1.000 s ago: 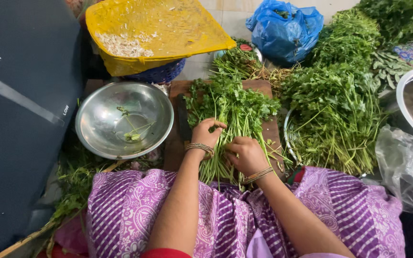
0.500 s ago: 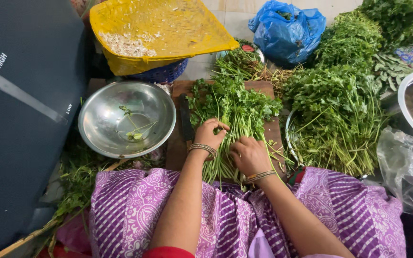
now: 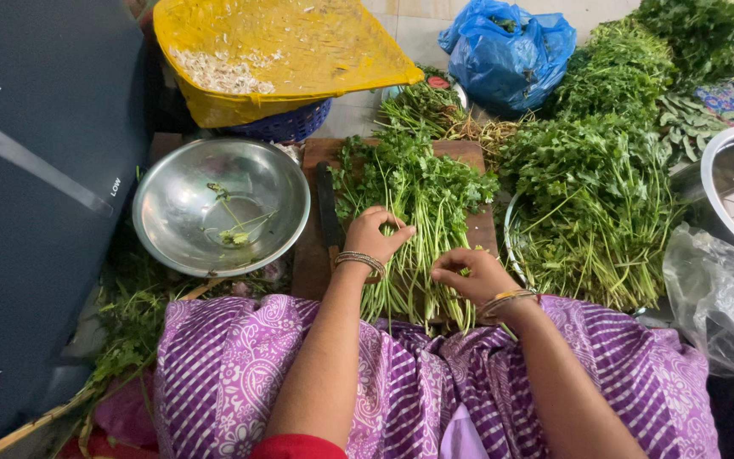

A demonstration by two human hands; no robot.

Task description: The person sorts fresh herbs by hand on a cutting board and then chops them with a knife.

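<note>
— Coriander bunch (image 3: 414, 204)?
— Lying on the wooden chopping board (image 3: 469, 153), stems toward the lap.
— Left hand (image 3: 373, 235)?
— Curled over the stems, fingers bent, gripping loosely.
— Right hand (image 3: 473, 274)?
— Pinching stems, just beside the left.
— Steel bowl (image 3: 221, 206)?
— Left of the board.

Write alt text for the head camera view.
Both hands, left hand and right hand, gather a bunch of coriander on a wooden board, beside a steel bowl and more piled greens.
</note>
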